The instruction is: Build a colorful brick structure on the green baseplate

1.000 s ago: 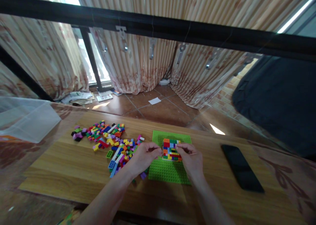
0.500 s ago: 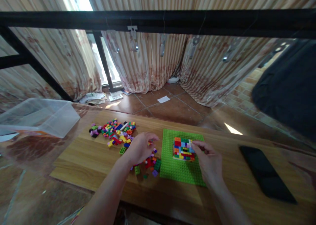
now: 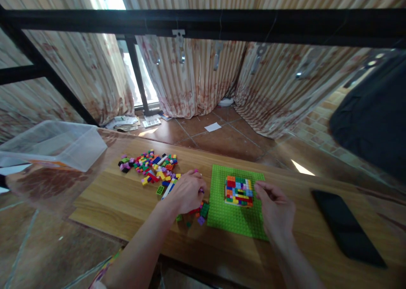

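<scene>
My left hand (image 3: 189, 192) is over the near end of a heap of loose toy bricks (image 3: 160, 170), fingers curled down among them. Its fingertips are hidden, so what they grip does not show. On the green studded baseplate (image 3: 219, 215) stands a multicoloured block of toy bricks (image 3: 239, 191), built up in a roughly square shape. My right hand (image 3: 276, 204) hovers just right of this block, over the baseplate's right edge, apart from the block. Its thumb and fingers are drawn together; anything between them is too small to make out.
A clear plastic bin (image 3: 76, 147) stands at the table's far left. A dark phone-like slab (image 3: 347, 227) lies on the right of the wooden table (image 3: 111, 204). A black rail (image 3: 203, 24) crosses ahead, before striped curtains (image 3: 190, 81). A person's sleeve edge shows at far left.
My right hand has drawn away from the brick block to the right. My left hand has lowered into the bricks, fingers curling. The view has shifted slightly.
</scene>
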`<state>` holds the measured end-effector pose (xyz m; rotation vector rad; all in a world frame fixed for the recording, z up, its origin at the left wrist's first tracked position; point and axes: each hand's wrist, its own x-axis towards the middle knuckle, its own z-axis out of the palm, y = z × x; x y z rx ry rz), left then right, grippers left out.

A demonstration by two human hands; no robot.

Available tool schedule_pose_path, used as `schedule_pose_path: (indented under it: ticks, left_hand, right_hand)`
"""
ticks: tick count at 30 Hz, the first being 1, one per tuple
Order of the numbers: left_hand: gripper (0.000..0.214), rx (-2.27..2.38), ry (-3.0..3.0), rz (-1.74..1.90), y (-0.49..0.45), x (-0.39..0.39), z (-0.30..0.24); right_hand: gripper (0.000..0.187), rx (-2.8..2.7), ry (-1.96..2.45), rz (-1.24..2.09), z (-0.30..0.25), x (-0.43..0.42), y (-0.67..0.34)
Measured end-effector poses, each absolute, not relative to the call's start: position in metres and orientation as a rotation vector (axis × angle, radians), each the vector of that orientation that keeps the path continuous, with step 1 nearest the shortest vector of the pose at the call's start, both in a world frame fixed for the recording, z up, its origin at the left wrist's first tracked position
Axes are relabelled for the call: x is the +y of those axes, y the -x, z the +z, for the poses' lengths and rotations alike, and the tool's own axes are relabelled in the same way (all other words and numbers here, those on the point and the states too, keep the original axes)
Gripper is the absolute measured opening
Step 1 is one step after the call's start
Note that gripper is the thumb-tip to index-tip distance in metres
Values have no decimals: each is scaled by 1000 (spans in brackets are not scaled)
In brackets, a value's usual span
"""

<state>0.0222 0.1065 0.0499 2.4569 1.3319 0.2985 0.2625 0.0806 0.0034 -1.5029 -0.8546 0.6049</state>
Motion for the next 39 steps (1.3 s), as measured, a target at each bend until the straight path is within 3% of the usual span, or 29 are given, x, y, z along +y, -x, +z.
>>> schedule_pose_path:
  ticks: [11, 20, 26, 39]
  left_hand:
    - [14, 1307, -2420, 272, -24, 109, 47]
    - [12, 1175, -1777, 750, -40, 104, 53]
    - [18, 998, -1246, 722, -56, 100, 48]
    - [35, 849, -1168, 735, -61, 95, 48]
  right_hand:
    - [26, -838, 1497, 609, 5, 81, -261]
    - [12, -1367, 1386, 310, 28, 65, -242]
    - [14, -1641, 1266, 443, 35, 51, -222]
    - [14, -1684, 1204, 548, 36, 52, -224]
